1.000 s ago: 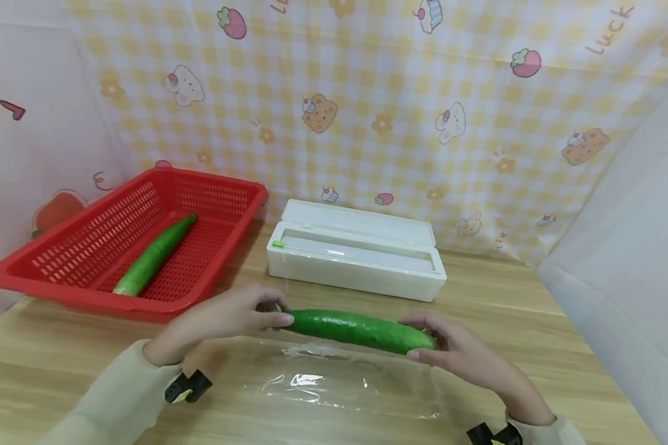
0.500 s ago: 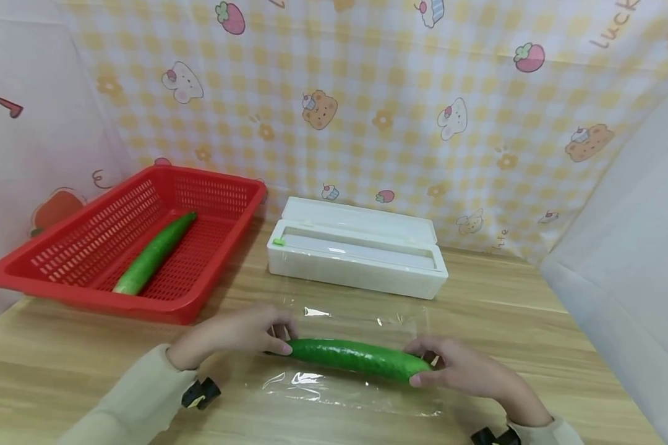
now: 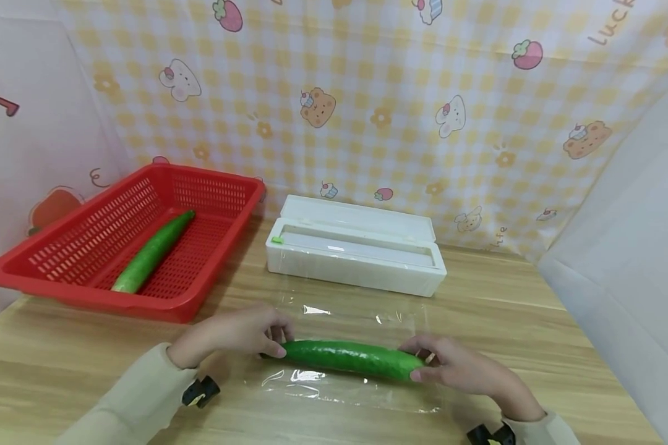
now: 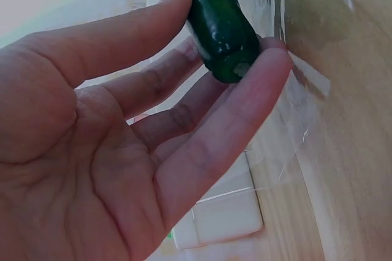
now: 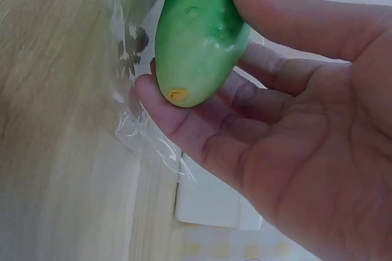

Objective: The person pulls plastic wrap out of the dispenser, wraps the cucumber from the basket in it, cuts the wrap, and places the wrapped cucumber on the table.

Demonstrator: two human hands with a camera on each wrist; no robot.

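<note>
A long green cucumber [image 3: 356,360] lies crosswise over a sheet of clear plastic wrap [image 3: 334,389] on the wooden table. My left hand [image 3: 250,334] holds its darker end between thumb and fingers; in the left wrist view the stem tip [image 4: 236,68] shows inside the curve of the fingers. At the other, paler end, my right hand [image 3: 451,364] grips with the thumb on the near side and the fingers behind. The right wrist view shows that blossom end [image 5: 184,83] above my fingers, with wrinkled wrap [image 5: 131,120] beside it.
Behind the wrap stands a white wrap dispenser box [image 3: 356,272] with its lid [image 3: 359,217] raised and a small green slider at its left. A red slotted basket [image 3: 222,266] at the left holds another cucumber [image 3: 153,253]. A patterned cloth hangs behind.
Both hands have brought the cucumber down and nearer, from the far side of the wrap onto its middle. Over the last half second it has barely moved.
</note>
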